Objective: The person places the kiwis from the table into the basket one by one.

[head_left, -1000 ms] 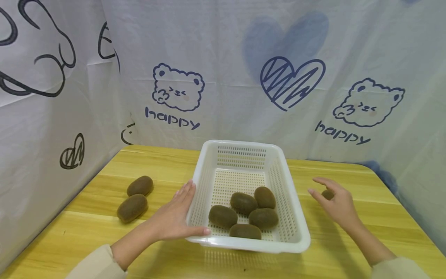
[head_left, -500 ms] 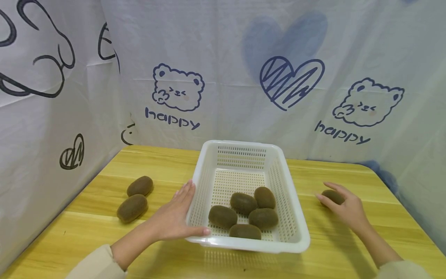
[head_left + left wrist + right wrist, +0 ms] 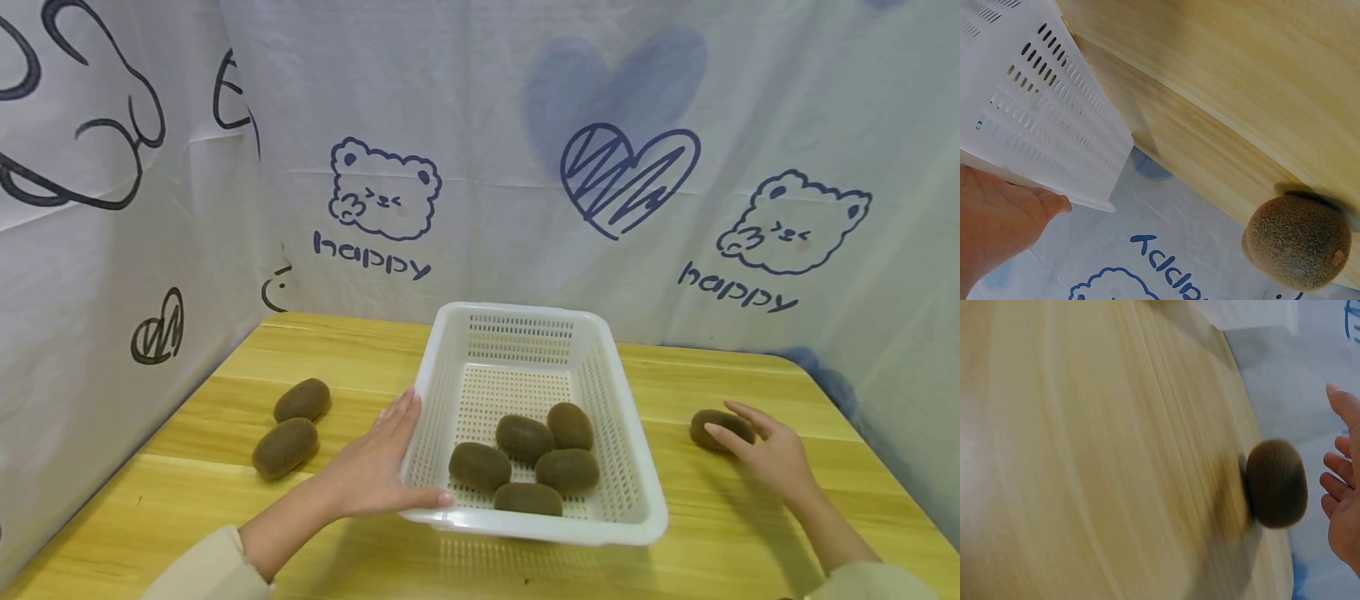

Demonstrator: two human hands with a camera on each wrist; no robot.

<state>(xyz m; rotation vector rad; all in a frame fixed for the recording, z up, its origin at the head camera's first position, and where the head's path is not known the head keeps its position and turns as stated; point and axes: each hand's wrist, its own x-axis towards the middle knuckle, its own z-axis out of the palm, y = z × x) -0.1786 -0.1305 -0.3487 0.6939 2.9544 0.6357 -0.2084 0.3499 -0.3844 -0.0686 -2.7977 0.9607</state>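
A white perforated plastic basket (image 3: 626, 417) stands mid-table with several brown kiwis (image 3: 567, 471) in its near half. My left hand (image 3: 375, 471) rests against its left side, fingers straight along the outer wall and thumb on the front rim; the left wrist view shows the fingers (image 3: 1035, 203) at the basket's edge. Right of the basket, a lone kiwi (image 3: 712, 427) lies on the table. My right hand (image 3: 776, 454) hovers just over it with loosely bent fingers. In the right wrist view this hand (image 3: 1344, 506) appears apart from the kiwi (image 3: 1277, 484).
Two more kiwis, a rear one (image 3: 302, 400) and a front one (image 3: 285, 447), lie left of the basket on the yellow wood-grain table (image 3: 360, 350). A white printed cloth (image 3: 487, 233) hangs behind the table and along its sides.
My right hand has moved rightward, past and over the lone kiwi, which shows more of itself now. The left hand and the basket have stayed put.
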